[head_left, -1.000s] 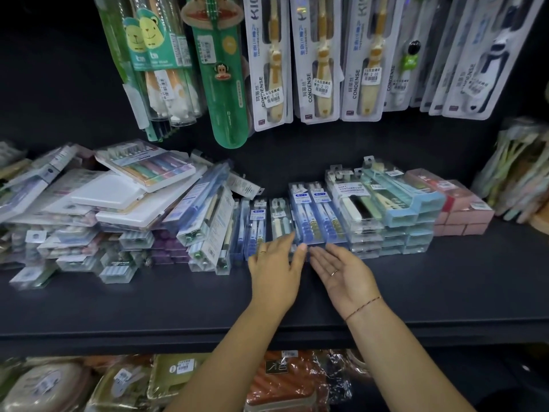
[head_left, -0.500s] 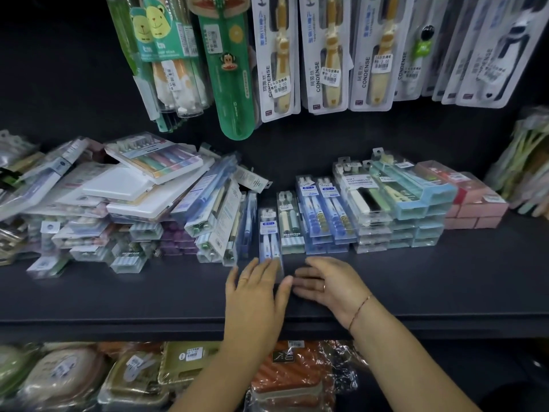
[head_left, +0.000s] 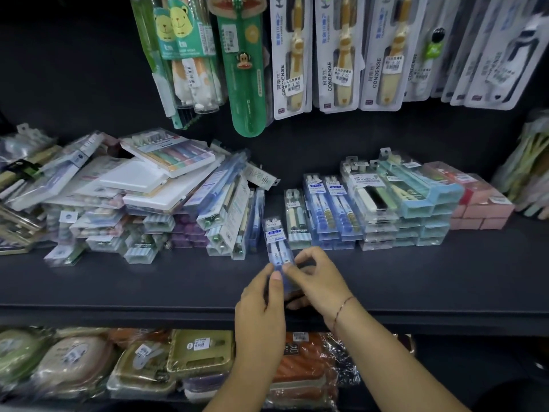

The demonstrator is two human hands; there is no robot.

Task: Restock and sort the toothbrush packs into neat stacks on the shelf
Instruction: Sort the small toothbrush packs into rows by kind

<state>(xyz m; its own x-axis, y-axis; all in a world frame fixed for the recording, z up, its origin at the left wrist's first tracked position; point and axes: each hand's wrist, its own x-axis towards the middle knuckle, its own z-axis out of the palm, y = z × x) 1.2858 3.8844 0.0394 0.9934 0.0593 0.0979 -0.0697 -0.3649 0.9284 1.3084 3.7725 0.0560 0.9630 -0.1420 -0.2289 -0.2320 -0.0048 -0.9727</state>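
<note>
Both left hand [head_left: 261,304] and right hand [head_left: 319,281] pinch a slim clear blue-labelled toothbrush pack [head_left: 276,242] by its near end, I judge to square it for the matching blue stack [head_left: 326,215].

Retail shop, toiletries aisle. Carded blister packs [head_left: 341,52] hang in a row above, several bearing a printed price sticker [head_left: 292,84]. Boxed toothbrush packs [head_left: 380,209] lie in repeated, like-for-like stacks on a dark shelf [head_left: 118,281]. Labelled, film-wrapped goods [head_left: 196,349] fill the tier below.
</note>
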